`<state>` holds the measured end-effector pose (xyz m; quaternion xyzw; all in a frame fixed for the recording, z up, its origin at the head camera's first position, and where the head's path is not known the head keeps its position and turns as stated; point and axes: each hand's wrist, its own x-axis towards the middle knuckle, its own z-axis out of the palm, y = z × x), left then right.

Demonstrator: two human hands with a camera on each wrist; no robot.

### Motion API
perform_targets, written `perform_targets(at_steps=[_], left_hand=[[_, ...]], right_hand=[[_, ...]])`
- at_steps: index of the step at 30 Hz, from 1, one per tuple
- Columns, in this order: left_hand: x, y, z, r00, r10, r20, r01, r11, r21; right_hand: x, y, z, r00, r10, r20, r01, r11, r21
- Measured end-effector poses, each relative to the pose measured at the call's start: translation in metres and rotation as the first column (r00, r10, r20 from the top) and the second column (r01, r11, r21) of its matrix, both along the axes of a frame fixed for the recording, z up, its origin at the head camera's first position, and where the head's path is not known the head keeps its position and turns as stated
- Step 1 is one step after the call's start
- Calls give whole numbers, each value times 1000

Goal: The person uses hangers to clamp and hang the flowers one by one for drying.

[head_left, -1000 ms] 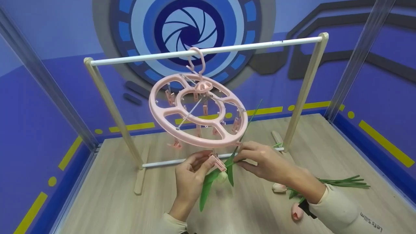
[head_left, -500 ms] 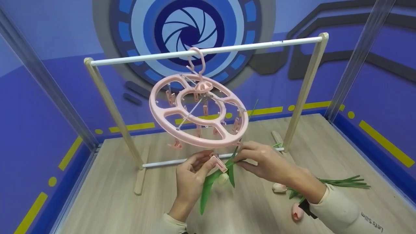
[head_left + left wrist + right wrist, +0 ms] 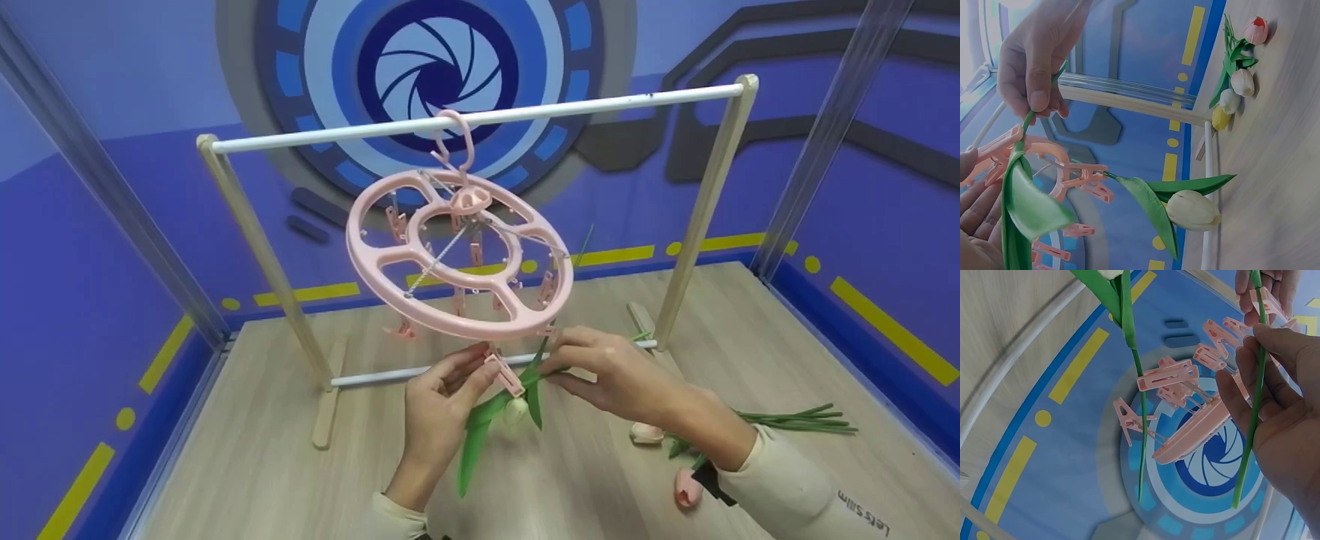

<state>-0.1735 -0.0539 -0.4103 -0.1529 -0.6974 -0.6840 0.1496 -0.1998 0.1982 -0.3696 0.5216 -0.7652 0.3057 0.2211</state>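
Note:
My left hand [image 3: 442, 416] pinches a pink clothespin [image 3: 504, 375] at the near rim of the round pink drying hanger [image 3: 457, 327]. My right hand [image 3: 619, 375] pinches the green stem [image 3: 1258, 399] of an artificial tulip beside that clothespin. In the left wrist view the clothespin overlaps the stem just above the tulip's broad leaf [image 3: 1033, 202]; its bloom is out of view there. A second tulip, with a white bloom [image 3: 1193, 211], hangs head-down from a neighbouring clothespin [image 3: 1168, 376].
The hanger hooks over the white top rod [image 3: 600, 107] of a wooden-legged rack. Several more clothespins dangle from it. On the table to the right lie several tulips, including a pink one [image 3: 688, 487] and a yellow one [image 3: 1221, 118], with their green stems [image 3: 799, 420].
Both hands keep nearly the same place and grip. The long leaf below my left hand and the hanging tulip's upright stem have swayed slightly.

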Motion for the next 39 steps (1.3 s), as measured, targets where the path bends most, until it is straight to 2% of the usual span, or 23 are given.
perform_targets(at_steps=[4, 8, 15, 19, 24, 26, 28, 30, 36, 39], left_hand=[[0, -4, 0, 1000, 8, -5, -8, 1000, 11], [-1, -10, 0, 999, 47, -18, -47, 998, 34], [0, -20, -3, 986, 164, 8, -164, 985, 49], [2, -26, -6, 969, 247, 10, -247, 966, 79], [2, -31, -7, 926, 378, 13, -377, 917, 128], [0, -33, -6, 913, 407, 6, -404, 903, 149], [-2, -34, -6, 908, 419, -17, -411, 898, 160], [-4, -34, -5, 910, 414, -38, -403, 901, 163], [-7, -30, -1, 931, 357, -78, -344, 929, 135], [-9, -28, 0, 935, 337, -113, -322, 938, 133]], right_hand=[[0, 2, -1, 1000, -5, 15, 5, 1000, 4], [0, 5, -1, 1000, -9, 30, 9, 1000, -2], [-2, 10, -1, 1000, -4, 13, 4, 1000, -16], [-3, 15, -3, 1000, -19, 17, 19, 1000, -16], [-3, 22, -7, 998, -64, 11, 64, 998, -16], [-3, 25, -8, 996, -86, 3, 86, 996, -15], [-3, 27, -9, 995, -99, -4, 99, 995, -16], [-4, 29, -10, 995, -99, -6, 99, 995, -19], [-7, 35, -12, 995, -100, 20, 101, 995, -21], [-7, 38, -14, 994, -110, 27, 110, 994, -17]])
